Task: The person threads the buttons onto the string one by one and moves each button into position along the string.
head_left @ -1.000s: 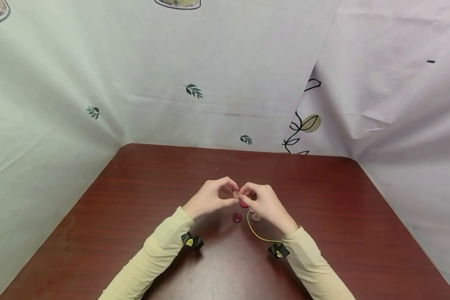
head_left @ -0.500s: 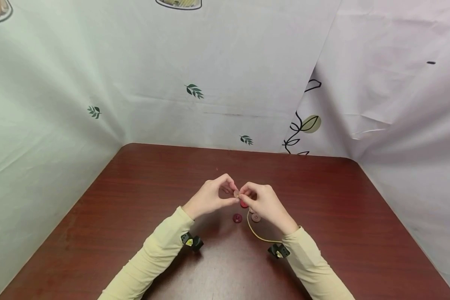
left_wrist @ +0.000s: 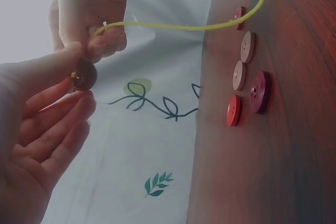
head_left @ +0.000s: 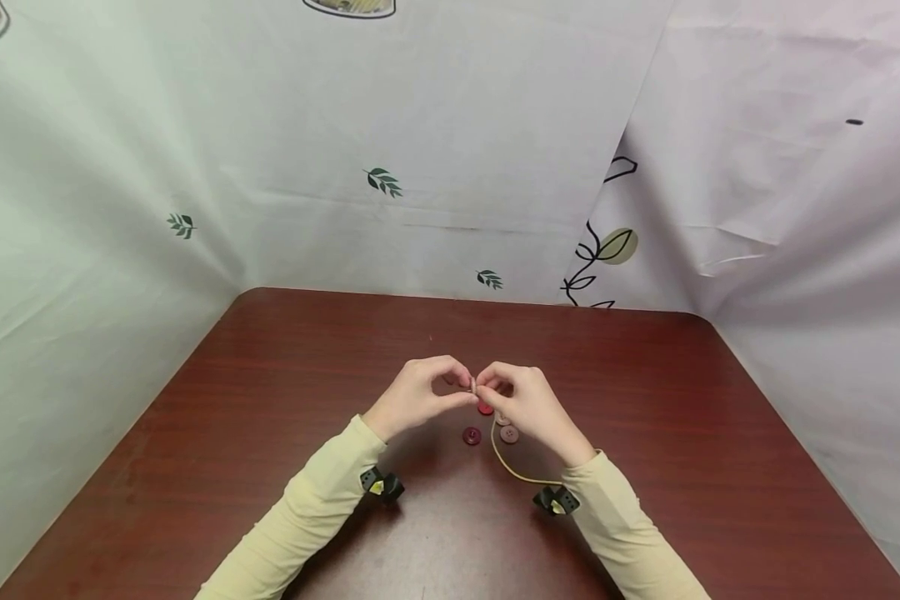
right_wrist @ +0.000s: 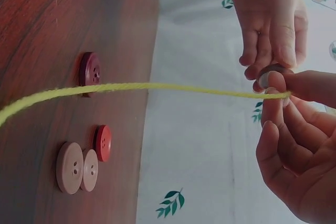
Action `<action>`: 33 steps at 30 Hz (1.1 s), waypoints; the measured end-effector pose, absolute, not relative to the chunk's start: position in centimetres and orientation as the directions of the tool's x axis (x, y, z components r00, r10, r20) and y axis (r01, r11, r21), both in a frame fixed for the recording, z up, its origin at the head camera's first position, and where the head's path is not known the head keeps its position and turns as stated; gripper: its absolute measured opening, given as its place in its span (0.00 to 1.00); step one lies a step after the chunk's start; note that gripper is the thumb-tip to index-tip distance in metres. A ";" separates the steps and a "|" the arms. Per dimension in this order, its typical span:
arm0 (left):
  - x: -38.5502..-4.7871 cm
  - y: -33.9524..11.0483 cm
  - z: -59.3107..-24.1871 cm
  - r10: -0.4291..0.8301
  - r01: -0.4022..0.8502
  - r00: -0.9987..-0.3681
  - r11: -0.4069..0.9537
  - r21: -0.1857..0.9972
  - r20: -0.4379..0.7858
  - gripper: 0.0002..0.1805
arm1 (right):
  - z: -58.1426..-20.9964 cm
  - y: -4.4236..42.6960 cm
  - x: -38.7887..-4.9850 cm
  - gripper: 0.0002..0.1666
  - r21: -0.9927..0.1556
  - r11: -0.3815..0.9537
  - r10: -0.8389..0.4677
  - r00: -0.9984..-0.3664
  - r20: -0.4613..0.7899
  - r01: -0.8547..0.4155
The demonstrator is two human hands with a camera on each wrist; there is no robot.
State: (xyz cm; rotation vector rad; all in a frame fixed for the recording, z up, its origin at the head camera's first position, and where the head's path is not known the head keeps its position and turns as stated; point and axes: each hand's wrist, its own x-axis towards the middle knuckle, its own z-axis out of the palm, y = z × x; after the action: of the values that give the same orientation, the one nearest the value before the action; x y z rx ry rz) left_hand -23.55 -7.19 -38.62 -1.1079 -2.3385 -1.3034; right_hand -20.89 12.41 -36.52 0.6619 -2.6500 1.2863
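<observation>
Button (head_left: 473, 386), brownish, was held on edge above the counter (head_left: 330, 350), between both hands. The left hand (head_left: 412, 398) had its grip clamped on the rim; the right hand (head_left: 532, 408) pinched the yellow cord (head_left: 506, 467) just beside it. Whether the cord passed through, the views could not tell. Counter surface spread well out on either side, its round-cornered far edge backed by pale cloth (head_left: 450, 125) well beyond the fingers. Below the hands lay a red button (right_wrist: 103, 143), two pinkish buttons (right_wrist: 69, 167) close together, a maroon button (right_wrist: 90, 69) and a small reddish button (left_wrist: 240, 17), partly behind the cord. That cord curved across the near side toward the right sleeve (head_left: 615, 500).
</observation>
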 end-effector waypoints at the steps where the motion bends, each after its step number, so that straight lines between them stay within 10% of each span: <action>1: -23.6 -7.2 -38.6 0.499 0.723 -0.676 0.306 0.620 0.542 0.09 | -36.5 12.4 -20.9 0.02 -0.729 0.535 -0.329 -0.900 0.286 -0.427; 33: -23.5 -7.0 -38.4 0.544 0.836 -0.538 0.244 0.492 0.645 0.03 | -36.4 13.2 -21.3 0.06 -0.841 0.411 -0.351 -0.913 0.210 -0.351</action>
State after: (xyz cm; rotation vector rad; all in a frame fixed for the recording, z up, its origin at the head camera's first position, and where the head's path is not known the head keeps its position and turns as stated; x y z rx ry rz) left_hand -23.54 -6.97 -38.40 -1.2712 -2.1813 -1.1930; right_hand -21.31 13.15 -36.40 0.6562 -2.6387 1.5726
